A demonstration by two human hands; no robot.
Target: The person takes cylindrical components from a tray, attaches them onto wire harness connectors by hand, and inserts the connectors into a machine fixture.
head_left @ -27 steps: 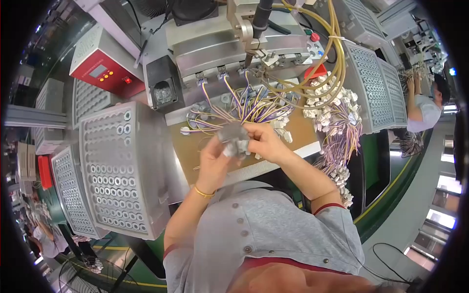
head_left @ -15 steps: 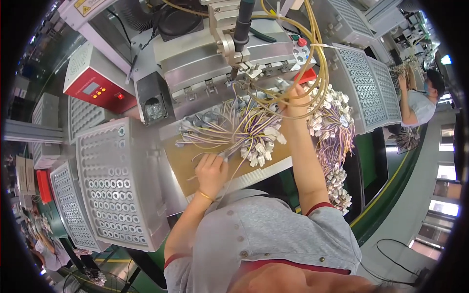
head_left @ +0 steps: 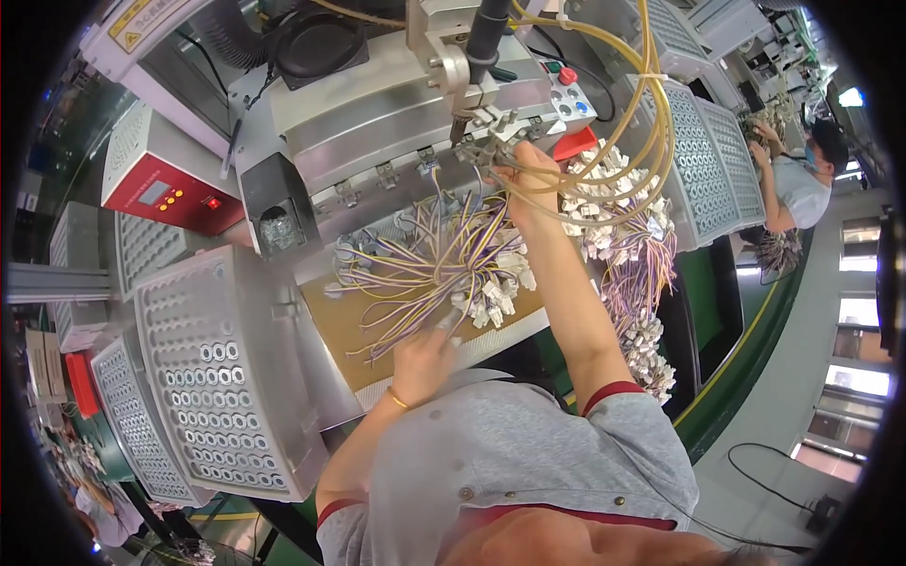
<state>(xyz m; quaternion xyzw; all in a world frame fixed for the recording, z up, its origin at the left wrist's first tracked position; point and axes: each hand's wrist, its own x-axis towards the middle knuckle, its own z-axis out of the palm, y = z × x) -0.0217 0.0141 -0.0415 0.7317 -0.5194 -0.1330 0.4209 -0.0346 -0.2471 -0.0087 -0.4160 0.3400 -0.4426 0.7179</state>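
Note:
A bundle of purple, yellow and white wires (head_left: 439,274) with white and grey connectors lies fanned out on the brown work board (head_left: 335,321). My left hand (head_left: 425,360) is at the bundle's near edge, beside the white connectors (head_left: 493,302). Motion blurs its fingers. My right hand (head_left: 530,181) reaches up to the metal fixture, just right of the black cylindrical tool (head_left: 486,42). Its fingers are curled closed; whatever lies in them is hidden. One connector (head_left: 429,170) sits at the fixture's front edge, with wires running down from it.
A red-fronted control box (head_left: 175,193) and a black bin (head_left: 278,212) stand left. Grey trays of round metal-rimmed pockets (head_left: 212,377) flank the left side. Yellow tubes (head_left: 661,123) loop above my right arm. More wire bundles (head_left: 632,236) hang right. A co-worker (head_left: 802,179) sits far right.
My right hand has moved left along the fixture, closer to the tool. My left hand has shifted slightly, near the bundle's edge, and now blurs. Wires at the bundle's lower left have spread; the view has shifted slightly.

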